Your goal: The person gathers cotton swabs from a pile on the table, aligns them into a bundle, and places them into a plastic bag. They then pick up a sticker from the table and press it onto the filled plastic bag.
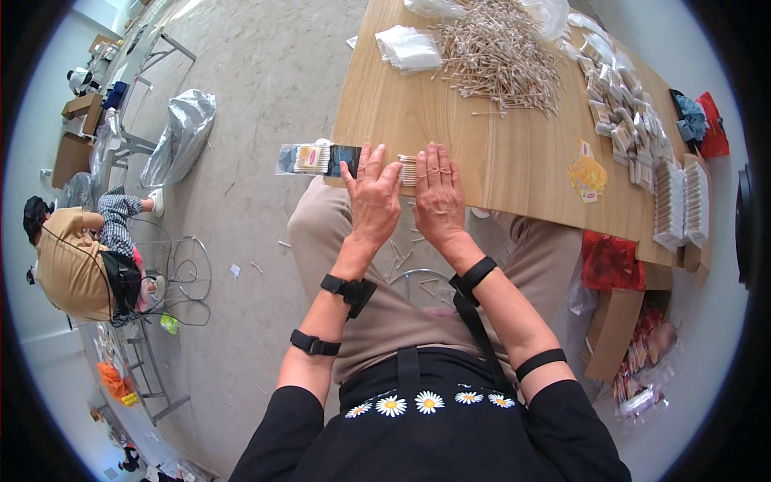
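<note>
My left hand (375, 193) lies at the near edge of the wooden table (385, 104), fingers stretched forward and thumb out to the side. Beside it, my right hand (438, 197) rests flat with its fingers straight and close together. Between the two hands sits a short row of cotton swabs (408, 170), lined up side by side and partly covered by the fingers. Left of my left hand, a clear packet of swabs with a printed card (311, 158) reaches past the table's left edge, next to a dark flat piece (344, 159).
Loose cotton swabs (502, 60) form a big heap at the far side, near clear plastic bags (408, 48). Yellow cards (588, 173) lie to the right, before filled packets (622, 120) and stacked rows (669, 205). Below stands a cardboard box (614, 329). Another person (72, 257) sits far left.
</note>
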The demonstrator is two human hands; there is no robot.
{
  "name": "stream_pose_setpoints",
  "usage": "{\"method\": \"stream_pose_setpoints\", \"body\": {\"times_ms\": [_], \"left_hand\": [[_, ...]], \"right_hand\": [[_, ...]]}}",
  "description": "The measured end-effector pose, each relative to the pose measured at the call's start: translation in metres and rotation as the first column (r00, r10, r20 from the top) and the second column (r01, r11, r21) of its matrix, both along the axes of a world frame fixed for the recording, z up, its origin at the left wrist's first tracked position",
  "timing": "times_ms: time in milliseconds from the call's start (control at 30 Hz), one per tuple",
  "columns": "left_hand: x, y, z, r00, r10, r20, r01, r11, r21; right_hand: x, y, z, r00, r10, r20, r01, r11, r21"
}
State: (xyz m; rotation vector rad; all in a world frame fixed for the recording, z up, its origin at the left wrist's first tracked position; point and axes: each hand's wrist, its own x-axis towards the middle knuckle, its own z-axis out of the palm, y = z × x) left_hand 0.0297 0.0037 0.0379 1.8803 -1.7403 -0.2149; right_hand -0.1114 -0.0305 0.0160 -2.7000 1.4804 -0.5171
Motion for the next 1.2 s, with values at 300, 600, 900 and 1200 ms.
{"method": "stream_pose_setpoints", "body": {"times_ms": [300,600,900,1200], "left_hand": [[0.001,-0.01,0.0,0.999,-0.018,0.045,0.019,1.0,-0.024],[-0.005,-0.017,0.003,0.84,-0.147,-0.522,0.079,0.986,-0.15],[-0.017,-0.039,-0.004,0.516,-0.159,-0.842,0.076,0.987,-0.14],[-0.013,-0.037,0.002,0.189,-0.115,-0.975,-0.017,0.993,-0.12]], "right_hand": [[0.001,-0.001,-0.004,0.999,0.005,-0.045,-0.006,0.999,-0.032],[-0.002,-0.001,-0.001,1.0,0.002,-0.004,-0.002,1.0,-0.007],[0.016,0.005,0.01,0.999,-0.022,-0.035,0.023,0.998,0.055],[0.017,0.004,0.003,1.0,-0.002,0.01,0.001,0.999,0.037]]}}
